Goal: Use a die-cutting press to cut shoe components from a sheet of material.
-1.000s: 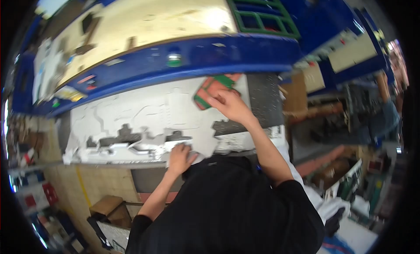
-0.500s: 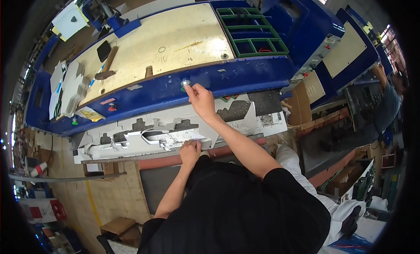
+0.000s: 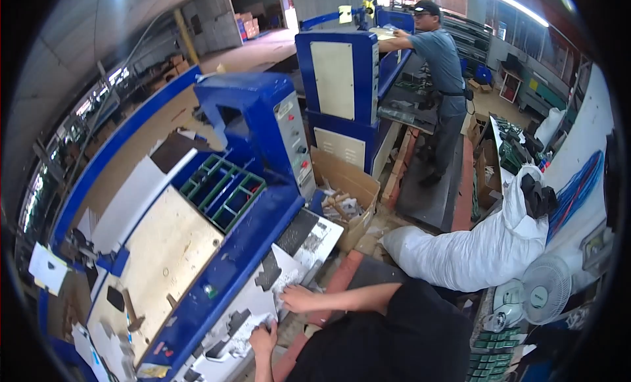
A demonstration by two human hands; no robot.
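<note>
My left hand (image 3: 263, 340) is at the near edge of a grey-white sheet (image 3: 253, 294) with cut-out shapes, its fingers curled closed over the edge. Beside it, farther right along the same edge, my right hand (image 3: 300, 299) lies on the sheet with its fingers stretched out. Dark gaps show through the cut-outs. The sheet rests on the low bed of a blue press (image 3: 244, 244), under its front beam. On that beam sits a round metal button (image 3: 210, 290), apart from both hands.
On the press top lie a hammer (image 3: 135, 321), a dark phone-like slab (image 3: 116, 299) and a green divided tray (image 3: 239, 201). A cardboard box (image 3: 363, 219) of scraps stands beyond the bed. White sacks (image 3: 473, 254) and a fan (image 3: 547, 288) are at right. Another person (image 3: 442, 66) stands at a farther press.
My right hand has left the metal button and come down onto the sheet. The view has swung right, showing the sacks, fan and co-worker. My left hand stays at the sheet's edge.
</note>
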